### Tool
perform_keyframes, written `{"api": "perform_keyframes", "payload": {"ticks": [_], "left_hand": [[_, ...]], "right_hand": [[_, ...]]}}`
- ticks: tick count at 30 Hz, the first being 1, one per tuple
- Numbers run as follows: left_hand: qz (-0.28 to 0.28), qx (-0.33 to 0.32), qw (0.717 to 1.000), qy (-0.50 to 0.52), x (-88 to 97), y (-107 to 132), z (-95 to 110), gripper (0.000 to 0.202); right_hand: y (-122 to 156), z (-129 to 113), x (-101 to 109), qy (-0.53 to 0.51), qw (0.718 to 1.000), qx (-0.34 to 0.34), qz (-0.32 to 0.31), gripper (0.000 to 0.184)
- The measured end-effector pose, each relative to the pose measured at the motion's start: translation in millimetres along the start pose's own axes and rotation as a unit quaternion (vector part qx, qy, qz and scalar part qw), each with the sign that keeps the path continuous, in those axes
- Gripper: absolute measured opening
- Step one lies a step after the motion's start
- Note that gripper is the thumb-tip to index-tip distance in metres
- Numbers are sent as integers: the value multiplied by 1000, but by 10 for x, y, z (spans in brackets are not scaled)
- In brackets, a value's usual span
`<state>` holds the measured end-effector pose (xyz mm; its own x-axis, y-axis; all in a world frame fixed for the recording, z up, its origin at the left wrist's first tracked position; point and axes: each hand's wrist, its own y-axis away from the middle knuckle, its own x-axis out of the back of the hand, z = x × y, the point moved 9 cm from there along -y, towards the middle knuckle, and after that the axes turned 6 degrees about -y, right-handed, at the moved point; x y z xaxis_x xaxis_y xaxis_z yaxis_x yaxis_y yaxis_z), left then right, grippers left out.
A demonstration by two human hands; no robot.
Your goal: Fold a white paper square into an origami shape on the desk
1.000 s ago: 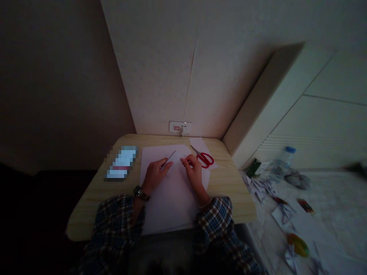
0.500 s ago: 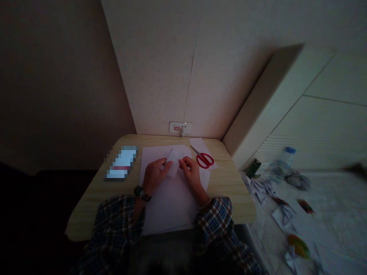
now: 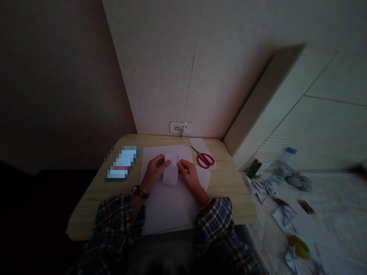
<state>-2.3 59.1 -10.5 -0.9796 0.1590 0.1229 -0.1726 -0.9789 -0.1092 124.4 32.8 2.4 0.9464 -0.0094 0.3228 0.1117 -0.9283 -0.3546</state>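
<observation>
Item one, in hand: a small piece of white paper (image 3: 171,175), which is sitting between my two hands above the larger white sheets (image 3: 169,208), its long axis running from the far side toward my body, its near end extending clear of the fingers. Item two: my left hand (image 3: 155,168), whose fingers are holding the piece narrowly at its upper left, the thumb reaching onto the face. Item three: my right hand (image 3: 188,173), whose fingers are pinching the right edge near the upper end, thumb and forefinger bunching close. Neither hand is standing nearer: the piece is lying rightward of my left fingers, leftward of my right ones, and touching both. Item four: red-handled scissors (image 3: 204,160), lying just beyond my right hand, partly over a paper strip (image 3: 198,143), blades pointing away from me. Item five: a phone (image 3: 122,164), lying at the left of the counter (image 3: 229,191), its screen showing only as coarse blocks. Hidden or doubtful: the piece is covering its own underside and any fingertips behind it; dim light is blurring its creases, so I am not making out the layers; whether its near end is touching the sheets, I am not managing to tell. My right fingertips are merging with the paper's edge.
</observation>
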Motion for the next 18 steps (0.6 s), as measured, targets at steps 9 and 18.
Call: {"api": "perform_keyframes", "payload": {"ticks": [9,18], "left_hand": [[-43,36,998,-13,-88,8,-78,38],[-32,40,999,-16,-83,23,-75,33]], "right_hand": [[1,-2,112,6,998,-4,63,31],[9,85,55,-35,998,-35,39,32]]}}
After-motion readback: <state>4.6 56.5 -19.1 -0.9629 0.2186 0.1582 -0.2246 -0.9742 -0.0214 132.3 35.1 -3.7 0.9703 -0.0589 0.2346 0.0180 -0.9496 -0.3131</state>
